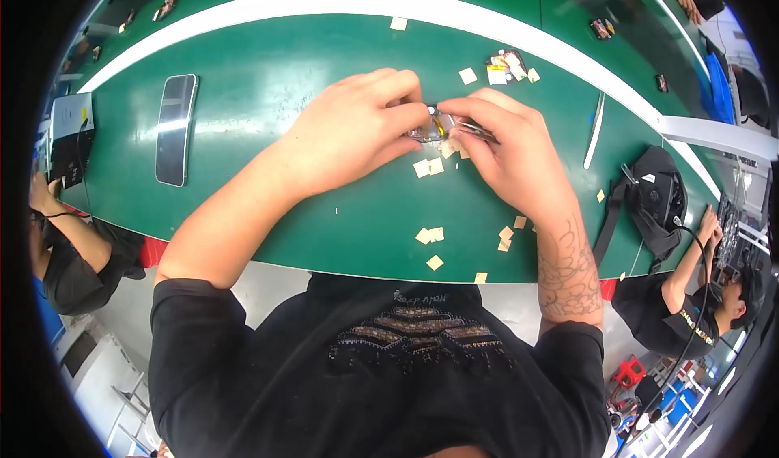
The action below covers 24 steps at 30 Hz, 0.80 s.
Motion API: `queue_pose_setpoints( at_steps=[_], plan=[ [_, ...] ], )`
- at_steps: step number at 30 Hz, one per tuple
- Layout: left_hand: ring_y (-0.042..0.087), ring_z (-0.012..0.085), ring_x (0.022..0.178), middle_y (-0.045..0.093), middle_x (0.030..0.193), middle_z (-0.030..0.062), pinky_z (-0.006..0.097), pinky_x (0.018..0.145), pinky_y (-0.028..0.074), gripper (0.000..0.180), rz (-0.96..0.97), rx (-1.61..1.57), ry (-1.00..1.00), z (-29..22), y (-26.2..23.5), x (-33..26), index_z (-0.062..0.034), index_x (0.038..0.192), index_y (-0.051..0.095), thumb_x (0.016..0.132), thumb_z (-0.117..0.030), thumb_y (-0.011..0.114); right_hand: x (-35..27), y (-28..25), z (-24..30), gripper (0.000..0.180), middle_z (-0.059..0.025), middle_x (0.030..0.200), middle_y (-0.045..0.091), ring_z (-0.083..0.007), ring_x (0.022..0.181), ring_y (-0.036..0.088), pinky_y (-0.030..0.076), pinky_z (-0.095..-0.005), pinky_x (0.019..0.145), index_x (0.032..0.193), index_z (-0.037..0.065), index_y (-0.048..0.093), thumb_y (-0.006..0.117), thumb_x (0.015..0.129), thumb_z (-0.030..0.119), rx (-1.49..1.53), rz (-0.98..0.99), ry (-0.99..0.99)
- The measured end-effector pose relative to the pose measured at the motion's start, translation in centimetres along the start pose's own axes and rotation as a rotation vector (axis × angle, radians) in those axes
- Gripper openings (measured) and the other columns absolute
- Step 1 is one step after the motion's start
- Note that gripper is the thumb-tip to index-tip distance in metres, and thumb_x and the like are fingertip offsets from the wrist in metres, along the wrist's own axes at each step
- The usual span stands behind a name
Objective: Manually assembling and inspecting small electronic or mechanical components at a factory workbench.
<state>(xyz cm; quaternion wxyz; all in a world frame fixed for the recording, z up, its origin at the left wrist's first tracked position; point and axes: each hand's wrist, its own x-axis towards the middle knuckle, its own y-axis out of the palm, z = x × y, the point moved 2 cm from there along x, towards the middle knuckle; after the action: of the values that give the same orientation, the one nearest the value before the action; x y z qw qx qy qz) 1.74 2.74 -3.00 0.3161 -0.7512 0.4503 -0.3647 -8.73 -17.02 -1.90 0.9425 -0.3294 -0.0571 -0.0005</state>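
Metal is glinting between the two hands: a small shiny part point(428, 130) with a bit of yellow on it is sitting just above the green table point(268, 77), near its middle, pinched from both sides. What kind of part it is I cannot tell from here, since the fingers are covering most of it. The left hand point(357, 129) is curling over it from the left, thumb and forefinger closed narrow on its edge. The right hand point(507, 146) is meeting it from the other side and is gripping thin tweezers point(471, 129), whose tips are pointing in at the part; the fingers there are drawn tight together too. Both forearms are resting across the table's near edge, and the right one is carrying a dark tattoo.

Small tan paper squares point(430, 167) are lying scattered under and around the hands, some just below the part, more toward the near edge. A little heap of small parts and scraps point(505, 66) is sitting beyond the right hand. Well off to the left a dark phone point(176, 129) is lying flat, and past it a grey box point(71, 137) is standing at the table's end. A thin white strip point(595, 129) is lying to the right, with a black bag point(659, 202) further along. Other people in black are sitting at both ends of the table.
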Motion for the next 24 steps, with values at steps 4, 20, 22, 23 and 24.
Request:
queue_pose_setpoints(
  at_steps=[4,20,22,23,24],
  plan=[
    [0.067,0.0277,0.099,0.065,0.106,0.0047,0.043,0.084,0.057,0.025,-0.015,0.027,0.006,0.1,0.0,-0.1,-0.0076,0.104,0.073,0.082,-0.012,0.084,0.1,0.5,0.4,0.032,-0.0121,0.1,0.071,-0.0257,0.085,0.074,0.061,-0.034,0.073,0.121,0.0,0.073,0.073,0.091,-0.009,-0.117,0.028,-0.062],
    [0.066,0.0314,0.097,0.065,0.102,0.006,0.045,0.082,0.055,0.029,-0.06,-0.004,0.011,-0.1,-0.1,-0.1,-0.0097,0.105,0.066,0.083,-0.015,0.084,-0.5,1.6,-0.1,0.021,-0.0112,0.099,0.072,-0.0286,0.085,0.075,0.06,-0.038,0.074,0.115,0.003,0.075,0.077,0.094,0.002,0.029,-0.058,0.066],
    [0.066,0.0313,0.097,0.065,0.102,0.0059,0.045,0.082,0.055,0.03,-0.059,-0.008,0.009,0.0,0.0,-0.1,-0.01,0.106,0.065,0.083,-0.015,0.084,-0.5,1.5,-0.1,0.021,-0.0106,0.099,0.072,-0.0267,0.084,0.075,0.06,-0.037,0.074,0.114,0.002,0.076,0.078,0.094,0.002,0.063,-0.069,0.083],
    [0.066,0.0313,0.096,0.065,0.101,0.0057,0.044,0.082,0.055,0.031,-0.059,-0.008,0.005,0.1,0.0,0.0,-0.0102,0.107,0.065,0.083,-0.015,0.084,-0.5,1.5,0.0,0.021,-0.0104,0.098,0.072,-0.0254,0.083,0.075,0.06,-0.0361,0.073,0.115,0.002,0.076,0.078,0.094,0.002,0.066,-0.068,0.103],
    [0.066,0.0313,0.096,0.065,0.101,0.0057,0.044,0.082,0.055,0.031,-0.058,-0.008,0.005,0.1,0.0,0.0,-0.0102,0.107,0.065,0.083,-0.015,0.084,-0.5,1.5,0.1,0.021,-0.0103,0.097,0.072,-0.0241,0.081,0.075,0.059,-0.0353,0.072,0.115,0.002,0.076,0.078,0.094,0.001,0.069,-0.068,0.124]
  ],
)
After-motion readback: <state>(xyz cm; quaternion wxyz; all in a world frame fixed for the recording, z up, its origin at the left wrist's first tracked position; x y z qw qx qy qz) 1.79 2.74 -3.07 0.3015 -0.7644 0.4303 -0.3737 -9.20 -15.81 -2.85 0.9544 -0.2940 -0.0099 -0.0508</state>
